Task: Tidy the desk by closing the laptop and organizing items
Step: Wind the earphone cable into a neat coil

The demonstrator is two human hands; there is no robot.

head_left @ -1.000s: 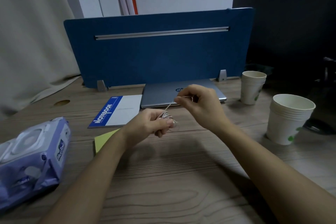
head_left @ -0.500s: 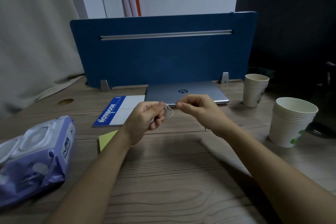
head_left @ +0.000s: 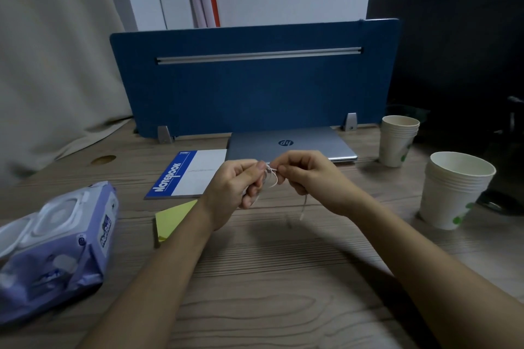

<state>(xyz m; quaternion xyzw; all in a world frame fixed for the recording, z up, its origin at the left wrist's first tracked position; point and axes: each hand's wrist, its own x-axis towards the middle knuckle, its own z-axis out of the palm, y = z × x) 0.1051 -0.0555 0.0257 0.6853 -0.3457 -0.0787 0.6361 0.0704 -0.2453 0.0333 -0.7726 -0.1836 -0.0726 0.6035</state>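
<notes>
White, thin cord [head_left: 271,177] is held above the wood-grain desk [head_left: 269,292], wound into small loops between the two hands. The loops are gripped by the curled fingers of the left hand [head_left: 236,188], and a strand is pinched between thumb and forefinger of the right hand [head_left: 307,176]; a loose end hangs below the right hand. The two hands are held nearly touching, in front of the closed silver laptop [head_left: 292,144], which lies flat against the foot of the blue fabric desk divider [head_left: 255,79]. A blue-and-white notebook [head_left: 188,173] is laid just left of the laptop, with a yellow sticky-note pad [head_left: 170,219] near it. A purple pack of wet wipes [head_left: 54,246] rests at the left edge. Two stacks of white paper cups [head_left: 453,187] are set on the right.
</notes>
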